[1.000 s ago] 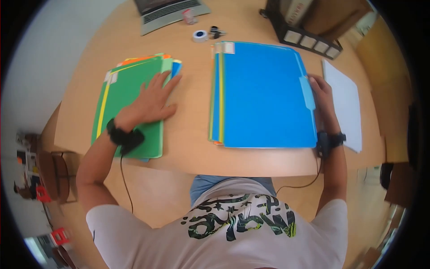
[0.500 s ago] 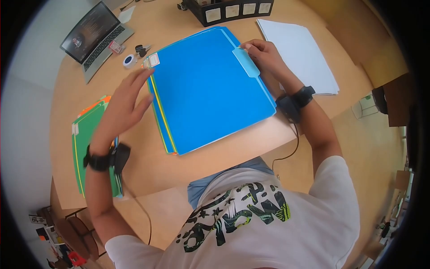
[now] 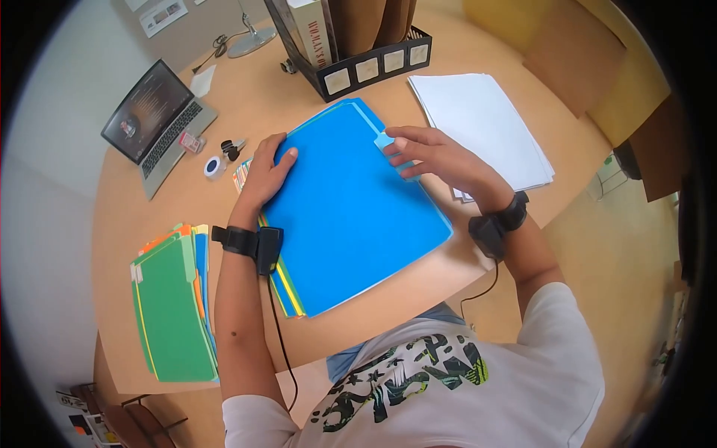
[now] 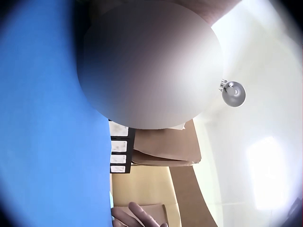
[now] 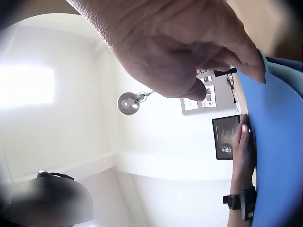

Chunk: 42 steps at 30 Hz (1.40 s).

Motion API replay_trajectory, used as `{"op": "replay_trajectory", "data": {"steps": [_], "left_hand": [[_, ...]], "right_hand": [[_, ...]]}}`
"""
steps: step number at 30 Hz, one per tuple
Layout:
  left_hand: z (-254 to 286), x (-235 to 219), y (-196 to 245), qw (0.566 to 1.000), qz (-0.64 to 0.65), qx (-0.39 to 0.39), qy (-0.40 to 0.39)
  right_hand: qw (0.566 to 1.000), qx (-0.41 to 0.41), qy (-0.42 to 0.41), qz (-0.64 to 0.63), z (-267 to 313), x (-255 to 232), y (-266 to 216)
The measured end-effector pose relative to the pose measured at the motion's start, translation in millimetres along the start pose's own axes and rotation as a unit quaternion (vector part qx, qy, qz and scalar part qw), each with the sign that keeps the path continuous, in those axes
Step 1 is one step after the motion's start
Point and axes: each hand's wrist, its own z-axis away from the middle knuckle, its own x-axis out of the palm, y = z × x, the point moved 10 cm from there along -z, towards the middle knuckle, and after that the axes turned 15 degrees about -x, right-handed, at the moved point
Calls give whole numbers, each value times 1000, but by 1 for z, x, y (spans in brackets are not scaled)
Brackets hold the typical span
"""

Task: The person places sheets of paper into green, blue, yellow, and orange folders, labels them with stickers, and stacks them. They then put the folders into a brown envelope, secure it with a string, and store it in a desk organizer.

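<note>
A stack of file folders with a blue folder [image 3: 351, 224] on top lies in front of me, yellow and green edges showing along its left side. My left hand [image 3: 267, 170] rests along the stack's left edge, thumb over the blue cover. On the opposite side my right hand [image 3: 441, 159] has loosely bent fingers at the light blue tab [image 3: 382, 141]. In the right wrist view the right fingertips [image 5: 255, 71] touch the blue folder's edge. To the left lies a smaller stack topped by a green folder [image 3: 175, 310].
White paper sheets [image 3: 478, 123] lie right of the blue stack. A black organizer [image 3: 328, 84] holding a book and brown folders stands behind. A laptop [image 3: 153, 108], a white tape roll [image 3: 214, 167], black binder clips [image 3: 231, 149] and a desk lamp [image 3: 252, 42] are at the left and back.
My left hand has left the green stack and come right onto the blue stack's left edge. The right hand's fingers have spread at the tab. The head view has turned.
</note>
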Motion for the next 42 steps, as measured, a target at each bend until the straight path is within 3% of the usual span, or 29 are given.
{"op": "replay_trajectory", "data": {"steps": [5,8,11,14,17,18,20,24,27,28,29,31,32,36,39,42], "left_hand": [[-4,-1,-4,999,-10,6,31],[-3,-3,-3,999,22,10,47],[-2,-6,-5,995,83,6,46],[-2,-11,-4,991,108,23,70],[-2,-25,-5,986,98,44,125],[-1,-28,-7,984,93,48,144],[-2,-31,-20,970,208,-3,128],[4,-35,-40,910,388,-109,93],[0,-42,-53,845,522,-49,106],[-7,-42,-59,790,607,-6,87],[-19,-37,-75,750,660,33,8],[-28,-48,-75,666,694,209,-174],[-28,-48,-71,662,666,255,-232],[-20,-51,-67,662,674,240,-224],[-17,-50,-64,666,673,240,-217],[-24,-49,-74,675,666,241,-206]], "right_hand": [[979,-16,16,-203,-3,3,-5],[968,-60,7,-243,-7,13,-15],[972,-175,-54,-145,1,35,-50],[967,-187,-109,-132,8,55,-60],[976,-188,-101,-47,7,52,-59],[981,-181,-66,5,4,43,-54],[981,-165,5,106,-3,23,-42],[993,-72,95,25,1,-8,-9],[994,-47,97,-2,14,-10,-10],[994,-62,94,11,17,-11,-15],[993,-76,91,23,20,-13,-19],[995,-64,77,26,25,-10,-22],[997,-39,66,16,28,-7,-22],[994,63,50,74,41,11,-21],[998,62,27,9,35,18,-5],[995,79,19,55,26,22,-3]]}}
